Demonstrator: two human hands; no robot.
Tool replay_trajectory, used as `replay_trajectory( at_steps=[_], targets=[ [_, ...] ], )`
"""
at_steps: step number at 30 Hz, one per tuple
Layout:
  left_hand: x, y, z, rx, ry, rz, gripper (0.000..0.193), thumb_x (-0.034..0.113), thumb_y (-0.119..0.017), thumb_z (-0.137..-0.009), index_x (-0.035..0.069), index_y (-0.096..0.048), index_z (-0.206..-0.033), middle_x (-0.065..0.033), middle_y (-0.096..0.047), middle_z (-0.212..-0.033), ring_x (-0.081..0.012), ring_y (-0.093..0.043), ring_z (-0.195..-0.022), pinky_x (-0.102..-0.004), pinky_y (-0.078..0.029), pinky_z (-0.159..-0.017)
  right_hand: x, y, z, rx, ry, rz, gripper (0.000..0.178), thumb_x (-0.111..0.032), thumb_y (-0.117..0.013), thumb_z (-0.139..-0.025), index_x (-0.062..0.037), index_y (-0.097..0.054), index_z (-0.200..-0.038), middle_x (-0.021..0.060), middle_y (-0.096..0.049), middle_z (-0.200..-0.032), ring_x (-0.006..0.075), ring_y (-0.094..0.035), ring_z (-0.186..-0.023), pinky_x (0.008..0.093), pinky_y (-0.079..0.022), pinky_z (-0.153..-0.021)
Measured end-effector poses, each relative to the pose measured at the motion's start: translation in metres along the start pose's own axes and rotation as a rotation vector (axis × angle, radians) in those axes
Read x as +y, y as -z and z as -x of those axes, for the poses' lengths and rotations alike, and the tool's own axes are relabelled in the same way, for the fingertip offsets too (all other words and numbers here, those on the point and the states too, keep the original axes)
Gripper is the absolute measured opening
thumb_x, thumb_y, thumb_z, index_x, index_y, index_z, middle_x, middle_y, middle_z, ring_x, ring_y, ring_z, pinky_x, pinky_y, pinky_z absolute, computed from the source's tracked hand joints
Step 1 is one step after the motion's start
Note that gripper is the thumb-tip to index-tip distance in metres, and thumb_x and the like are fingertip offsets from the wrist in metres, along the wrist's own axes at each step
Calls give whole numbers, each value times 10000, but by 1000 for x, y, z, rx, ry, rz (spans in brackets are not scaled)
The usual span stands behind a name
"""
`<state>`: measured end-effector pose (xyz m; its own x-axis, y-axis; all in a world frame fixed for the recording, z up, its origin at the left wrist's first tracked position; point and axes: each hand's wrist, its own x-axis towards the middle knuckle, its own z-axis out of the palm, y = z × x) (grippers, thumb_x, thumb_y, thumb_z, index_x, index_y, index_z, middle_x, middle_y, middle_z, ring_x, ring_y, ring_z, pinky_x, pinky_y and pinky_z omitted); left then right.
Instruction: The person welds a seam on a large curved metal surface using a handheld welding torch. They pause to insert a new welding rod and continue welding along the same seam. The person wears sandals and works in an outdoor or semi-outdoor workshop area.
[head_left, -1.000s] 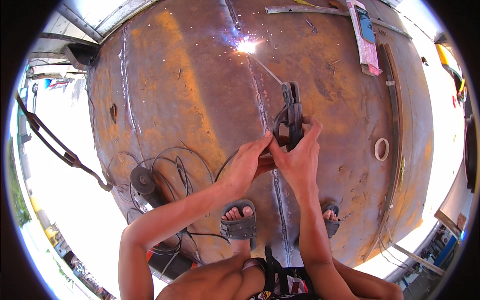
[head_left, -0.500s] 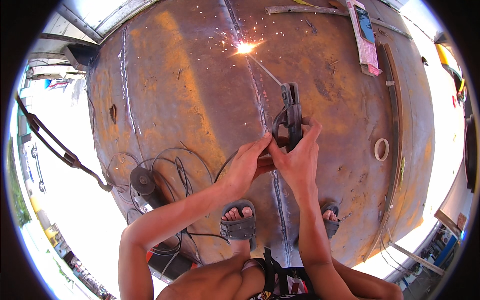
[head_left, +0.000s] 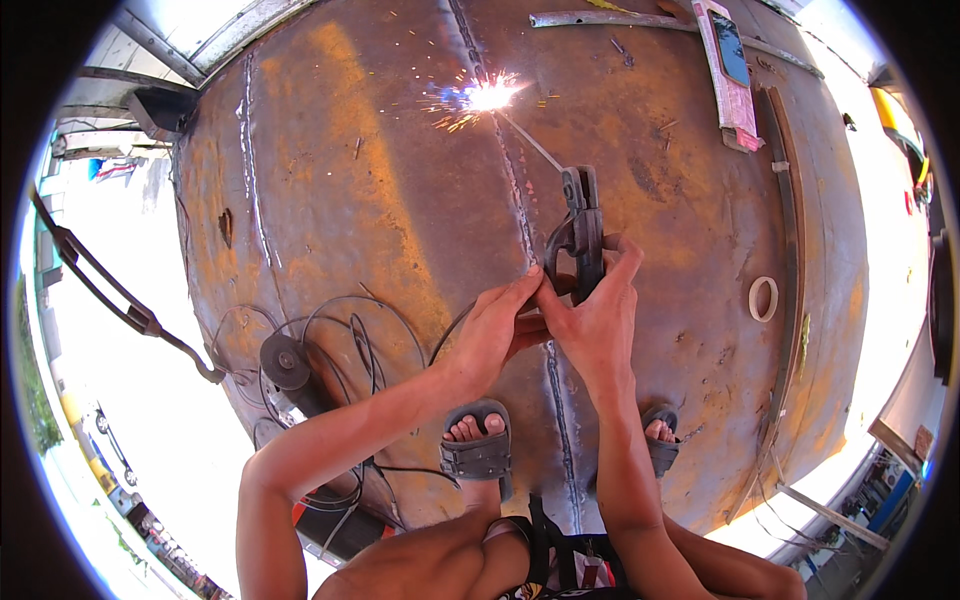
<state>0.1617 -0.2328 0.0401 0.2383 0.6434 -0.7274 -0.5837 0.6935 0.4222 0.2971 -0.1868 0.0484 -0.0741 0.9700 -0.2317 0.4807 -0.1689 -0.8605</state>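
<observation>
One grip, the right hand (head_left: pixel 600 318), pinches the electrode holder (head_left: pixel 590 228); whether the left hand (head_left: pixel 488 332) does is unclear.

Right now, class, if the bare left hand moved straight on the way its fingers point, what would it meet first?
Most likely the bare right hand, whose thumb lies just ahead of the left hand; whether they already touch is unclear. Just beyond is the black, clamp-shaped electrode holder.

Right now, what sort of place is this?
Probably a metalworking yard, seemingly daylit: a rod in a welding holder throws sparks at a seam in rusty metal plating, and loose cables lie nearby.
</observation>
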Motion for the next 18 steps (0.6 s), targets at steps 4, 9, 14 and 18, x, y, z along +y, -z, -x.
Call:
replay_trajectory(
  at_steps=[4,9,14,18],
  targets=[
    [1,-1,0,-2,2,2,541,449,-446,-1120,13,-585,-1410,-102,-660,-1299,-218,-636,-1198,-404,-486,-1087,-1,1,0,1,4,-11,709,-217,-830,-847,1,-337,-1308,200,-725,-1034,322,-766,-918,412,-552,-838],
    [2,-3,1,1,3,-4,536,450,-448,-1119,17,-593,-1400,-98,-667,-1275,-214,-639,-1186,-401,-489,-1080,2,0,0,2,8,-7,706,-218,-829,-848,3,-338,-1305,204,-725,-1031,326,-765,-918,413,-552,-836],
    [0,0,0,11,7,-8,535,451,-449,-1119,18,-596,-1397,-98,-668,-1274,-212,-641,-1179,-398,-490,-1075,0,0,0,2,0,9,707,-218,-827,-850,5,-335,-1307,209,-728,-1030,330,-765,-921,420,-550,-840],
    [-1,0,-1,6,1,-1,539,454,-449,-1118,18,-596,-1399,-100,-666,-1286,-212,-638,-1186,-399,-488,-1079,0,1,0,-1,-6,19,714,-216,-826,-851,5,-330,-1315,212,-728,-1036,330,-765,-926,425,-547,-846]
  ],
)
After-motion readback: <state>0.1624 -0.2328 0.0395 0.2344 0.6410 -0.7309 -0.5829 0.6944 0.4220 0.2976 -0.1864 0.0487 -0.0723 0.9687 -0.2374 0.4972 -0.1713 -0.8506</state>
